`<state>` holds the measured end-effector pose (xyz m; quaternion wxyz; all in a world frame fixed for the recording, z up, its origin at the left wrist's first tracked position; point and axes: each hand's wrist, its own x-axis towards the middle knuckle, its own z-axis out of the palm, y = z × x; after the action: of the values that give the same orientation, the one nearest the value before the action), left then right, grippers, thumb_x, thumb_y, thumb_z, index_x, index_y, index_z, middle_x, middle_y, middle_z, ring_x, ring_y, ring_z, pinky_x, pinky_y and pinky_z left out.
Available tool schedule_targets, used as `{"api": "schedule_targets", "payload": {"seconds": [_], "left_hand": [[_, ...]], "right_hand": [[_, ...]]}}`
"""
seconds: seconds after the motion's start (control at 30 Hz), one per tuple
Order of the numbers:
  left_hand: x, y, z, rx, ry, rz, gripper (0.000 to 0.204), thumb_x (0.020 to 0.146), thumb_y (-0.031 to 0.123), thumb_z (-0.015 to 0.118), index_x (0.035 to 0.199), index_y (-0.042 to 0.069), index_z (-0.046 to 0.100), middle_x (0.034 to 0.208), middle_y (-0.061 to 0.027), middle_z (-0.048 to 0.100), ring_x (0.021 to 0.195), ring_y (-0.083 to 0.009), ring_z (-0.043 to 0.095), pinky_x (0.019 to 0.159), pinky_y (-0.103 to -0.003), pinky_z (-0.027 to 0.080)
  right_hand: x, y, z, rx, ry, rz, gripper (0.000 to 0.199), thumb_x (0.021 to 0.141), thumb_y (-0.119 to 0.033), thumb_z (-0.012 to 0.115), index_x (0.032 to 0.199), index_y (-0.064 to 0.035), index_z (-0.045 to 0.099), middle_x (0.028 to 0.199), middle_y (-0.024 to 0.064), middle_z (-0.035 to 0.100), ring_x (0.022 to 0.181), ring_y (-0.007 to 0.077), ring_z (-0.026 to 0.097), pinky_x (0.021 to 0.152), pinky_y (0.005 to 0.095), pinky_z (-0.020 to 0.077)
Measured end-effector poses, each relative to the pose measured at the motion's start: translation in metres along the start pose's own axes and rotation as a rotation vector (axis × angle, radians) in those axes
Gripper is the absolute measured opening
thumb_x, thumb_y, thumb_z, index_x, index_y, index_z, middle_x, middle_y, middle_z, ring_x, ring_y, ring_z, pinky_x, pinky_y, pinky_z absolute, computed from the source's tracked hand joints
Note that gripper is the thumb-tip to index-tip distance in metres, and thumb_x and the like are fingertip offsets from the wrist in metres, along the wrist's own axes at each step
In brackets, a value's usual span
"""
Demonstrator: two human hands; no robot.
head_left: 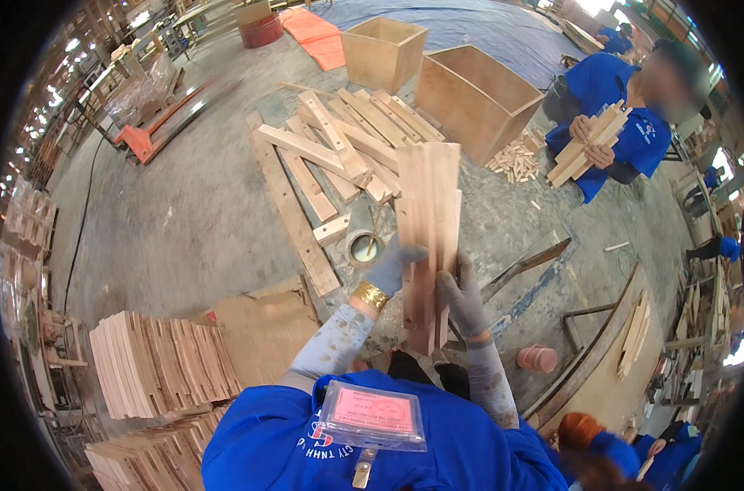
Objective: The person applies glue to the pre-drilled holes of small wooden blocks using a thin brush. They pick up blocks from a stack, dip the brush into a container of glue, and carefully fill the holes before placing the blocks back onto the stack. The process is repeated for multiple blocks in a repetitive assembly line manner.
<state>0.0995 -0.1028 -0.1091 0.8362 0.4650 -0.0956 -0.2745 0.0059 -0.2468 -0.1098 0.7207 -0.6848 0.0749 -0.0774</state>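
Note:
Upright in front of my body stands a bundle of pale wooden slats (427, 213), held between both hands. My left hand (395, 266), in a grey glove, is closed on the bundle's left side. On the right side, lower down, my gloved right hand (467, 301) grips the same slats with its thumb across the front. The slats are uneven at the top, and some fingers are hidden behind them. Just left of the bundle, a small open can (364, 247) with a stick in it sits on the floor.
Beyond my hands lies a pile of wooden beams (339, 147). Two wooden bins (478, 98) stand behind it, beside small wooden pegs (515, 164). A co-worker (605, 90) holds slats at the right. Stacked boards (159, 360) are at left, a pink cup (537, 358) at right.

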Motion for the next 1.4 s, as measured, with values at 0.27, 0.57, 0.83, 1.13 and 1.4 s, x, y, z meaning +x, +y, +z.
{"api": "schedule_targets", "payload": {"seconds": [0.27, 0.57, 0.83, 1.13, 1.4], "left_hand": [[-0.035, -0.012, 0.025, 0.522, -0.159, 0.255, 0.083, 0.068, 0.019, 0.077, 0.134, 0.007, 0.028, 0.125, -0.009, 0.046, 0.112, -0.0162, 0.047, 0.09, -0.034, 0.043], [-0.05, 0.065, 0.049, 0.544, -0.258, 0.43, 0.095, 0.062, 0.019, 0.081, 0.138, 0.005, 0.024, 0.127, -0.0094, 0.044, 0.115, -0.0168, 0.044, 0.094, -0.032, 0.04], [-0.101, 0.069, 0.029, 0.671, 0.148, 0.619, 0.072, 0.058, 0.02, 0.084, 0.119, 0.006, 0.047, 0.112, -0.0078, 0.053, 0.101, -0.0184, 0.054, 0.087, -0.033, 0.046], [-0.155, 0.076, 0.012, 0.631, 0.464, 0.663, 0.087, 0.059, 0.016, 0.083, 0.126, 0.0, 0.031, 0.118, -0.0141, 0.05, 0.107, -0.0217, 0.052, 0.092, -0.037, 0.043], [-0.159, 0.069, 0.01, 0.776, 0.587, 0.684, 0.091, 0.057, 0.019, 0.086, 0.125, 0.0, 0.028, 0.118, -0.0145, 0.049, 0.108, -0.0221, 0.051, 0.091, -0.036, 0.043]], "right_hand": [[-0.001, -0.044, 0.01, -0.196, 0.001, -0.323, 0.07, 0.076, -0.023, 0.066, 0.132, 0.0, 0.033, 0.124, 0.0123, 0.045, 0.116, 0.0231, 0.043, 0.097, 0.0357, 0.0353], [-0.027, -0.061, 0.018, -0.428, -0.116, -0.438, 0.065, 0.087, -0.042, 0.048, 0.132, 0.0023, 0.034, 0.129, 0.0224, 0.038, 0.116, 0.037, 0.042, 0.099, 0.0415, 0.0321], [-0.02, -0.074, 0.013, -0.465, -0.089, -0.641, 0.047, 0.091, -0.03, 0.044, 0.124, 0.003, 0.045, 0.127, 0.0206, 0.044, 0.113, 0.0335, 0.046, 0.095, 0.0385, 0.0358], [0.1, 0.022, 0.051, -0.591, -0.23, -0.039, 0.041, 0.078, -0.031, 0.061, 0.102, 0.0023, 0.058, 0.082, 0.0183, 0.063, 0.077, 0.031, 0.062, 0.071, 0.0349, 0.0476], [0.154, 0.072, 0.098, -0.73, -0.301, -0.256, 0.036, 0.081, -0.035, 0.057, 0.086, 0.0006, 0.064, 0.071, 0.0223, 0.061, 0.07, 0.0376, 0.061, 0.062, 0.0407, 0.047]]}}
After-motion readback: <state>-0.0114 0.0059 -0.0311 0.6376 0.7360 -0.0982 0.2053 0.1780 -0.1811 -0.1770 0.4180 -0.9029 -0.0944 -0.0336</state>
